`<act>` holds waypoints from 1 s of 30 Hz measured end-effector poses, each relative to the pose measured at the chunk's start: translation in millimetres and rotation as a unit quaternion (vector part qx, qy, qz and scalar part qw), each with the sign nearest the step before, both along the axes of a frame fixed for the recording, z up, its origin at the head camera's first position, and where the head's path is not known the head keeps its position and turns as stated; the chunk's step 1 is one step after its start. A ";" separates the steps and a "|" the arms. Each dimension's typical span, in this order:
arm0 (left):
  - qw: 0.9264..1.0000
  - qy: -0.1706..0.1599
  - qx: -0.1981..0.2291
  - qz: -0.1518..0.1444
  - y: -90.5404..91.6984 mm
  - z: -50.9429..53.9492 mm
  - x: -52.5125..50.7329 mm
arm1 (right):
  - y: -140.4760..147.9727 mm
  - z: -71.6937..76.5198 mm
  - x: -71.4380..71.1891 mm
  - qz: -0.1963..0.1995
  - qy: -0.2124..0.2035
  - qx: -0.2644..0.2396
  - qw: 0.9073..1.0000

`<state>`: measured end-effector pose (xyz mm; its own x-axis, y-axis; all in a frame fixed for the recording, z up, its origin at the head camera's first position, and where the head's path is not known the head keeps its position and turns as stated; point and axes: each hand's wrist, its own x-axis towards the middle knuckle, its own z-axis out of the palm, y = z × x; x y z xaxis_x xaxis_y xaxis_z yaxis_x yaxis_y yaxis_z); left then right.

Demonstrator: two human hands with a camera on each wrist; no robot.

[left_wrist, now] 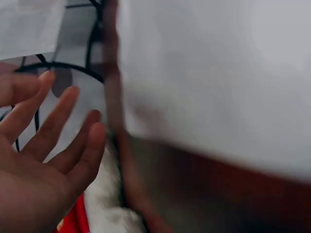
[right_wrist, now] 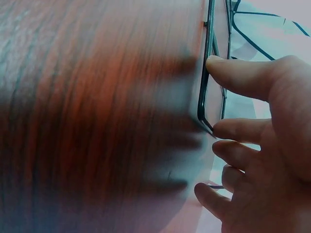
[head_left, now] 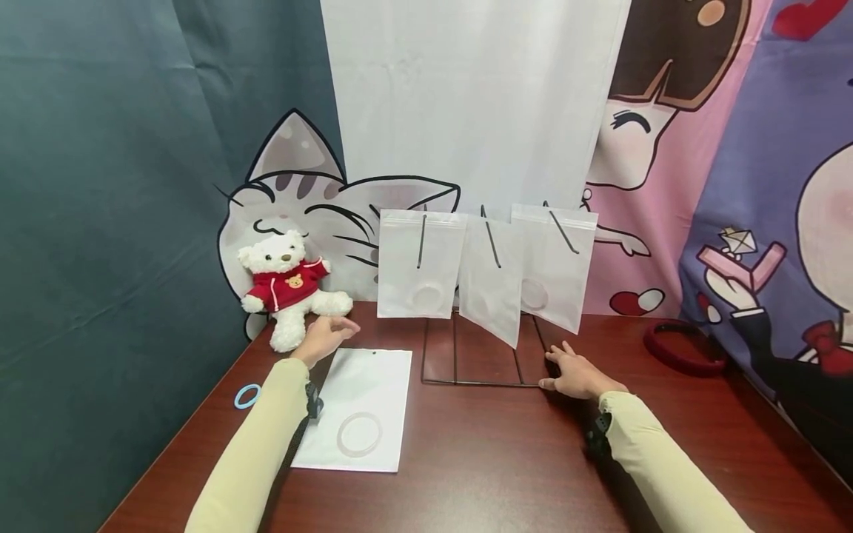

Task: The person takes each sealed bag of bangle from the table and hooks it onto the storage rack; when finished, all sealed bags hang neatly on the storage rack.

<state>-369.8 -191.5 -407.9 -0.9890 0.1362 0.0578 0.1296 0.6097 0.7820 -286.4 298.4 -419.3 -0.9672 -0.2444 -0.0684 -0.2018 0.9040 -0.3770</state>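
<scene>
My left hand (head_left: 324, 340) is beside a white teddy bear in a red top (head_left: 286, 289), above the far left corner of a flat white bag (head_left: 373, 389). Its fingers are spread and loosely bent in the left wrist view, holding nothing. A pale ring shape (head_left: 360, 414) shows on the bag's near half. My right hand (head_left: 578, 372) is at the near right corner of a black wire rack (head_left: 480, 384). In the right wrist view the thumb (right_wrist: 233, 73) touches the wire and the index fingertip meets its corner. Three whitish zip bags (head_left: 421, 296) hang from the rack's prongs.
A light blue ring (head_left: 247, 396) lies near the table's left edge. At the far right is a dark red headband (head_left: 683, 355). The reddish-brown table (head_left: 486, 474) ends against cartoon-printed curtains (head_left: 466, 111). The hanging bags hide part of the rack's base.
</scene>
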 end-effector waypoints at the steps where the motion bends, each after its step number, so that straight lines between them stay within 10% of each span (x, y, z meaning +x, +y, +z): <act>1: 1.000 0.006 -0.030 -0.001 -4.3 -2.2 0.8 | 0.3 0.4 -0.2 -0.001 0.000 -0.001 1.000; 15: 0.986 0.004 -0.167 -0.028 -16.6 -16.3 6.0 | -2.2 1.4 -0.3 0.003 0.010 -0.001 1.000; 30: 0.977 0.024 -0.201 -0.060 -12.9 -17.9 7.5 | -0.7 -0.7 -2.0 -0.003 0.006 -0.010 1.000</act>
<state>-362.4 -204.4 -425.8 -0.9618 0.2730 0.0214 0.2502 0.8442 0.4740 -288.4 297.7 -420.0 -0.9695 -0.2396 -0.0513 -0.2009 0.8971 -0.3934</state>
